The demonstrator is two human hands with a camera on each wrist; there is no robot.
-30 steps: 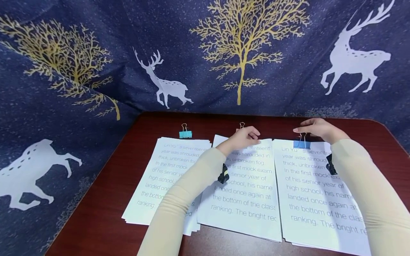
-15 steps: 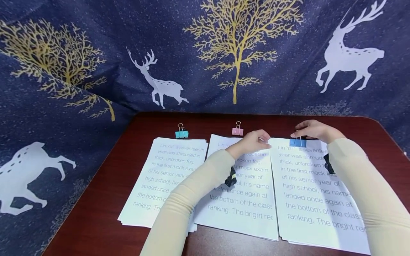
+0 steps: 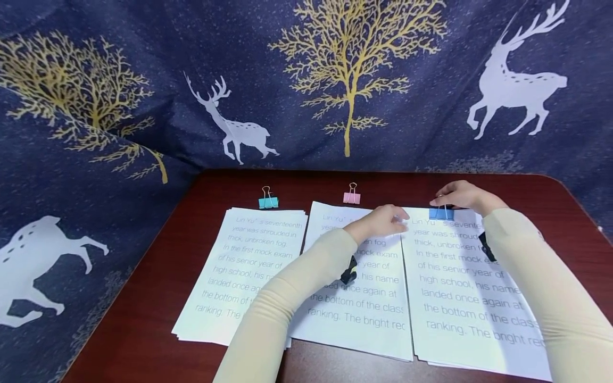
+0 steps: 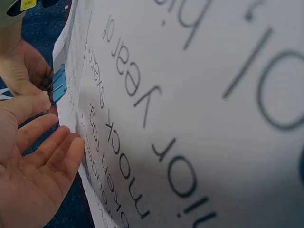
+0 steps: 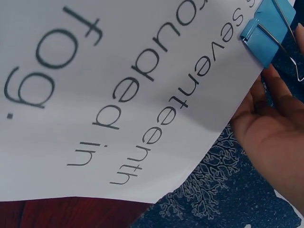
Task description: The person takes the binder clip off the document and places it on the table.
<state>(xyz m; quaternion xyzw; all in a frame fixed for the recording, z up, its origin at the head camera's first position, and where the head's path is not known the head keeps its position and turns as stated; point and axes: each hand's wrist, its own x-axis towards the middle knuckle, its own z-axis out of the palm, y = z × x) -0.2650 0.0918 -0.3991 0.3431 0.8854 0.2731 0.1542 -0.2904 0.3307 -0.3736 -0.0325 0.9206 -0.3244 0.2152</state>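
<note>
A blue binder clip (image 3: 441, 214) sits on the top edge of the right-hand stack of printed paper (image 3: 460, 292). My right hand (image 3: 462, 196) holds the clip by its wire handles, thumb in front and fingers behind. In the right wrist view, the blue body (image 5: 270, 28) overlaps the sheet's edge, with fingers tucked beneath it. My left hand (image 3: 383, 221) lies over the top right corner of the middle stack (image 3: 354, 319), fingers loosely bent and holding nothing. The left wrist view shows its palm (image 4: 28, 185) beside the paper edge, its thumb pointing toward the clip.
Behind the left stack (image 3: 239, 276) stands a teal binder clip (image 3: 268, 202). A pink binder clip (image 3: 351, 198) stands behind the middle stack. The dark red table (image 3: 143, 298) ends against a blue cloth (image 3: 306, 138) printed with deer and trees.
My left hand has moved right and slightly toward me, uncovering the pink clip. My right hand stays at the blue clip, and the head view has shifted slightly.
</note>
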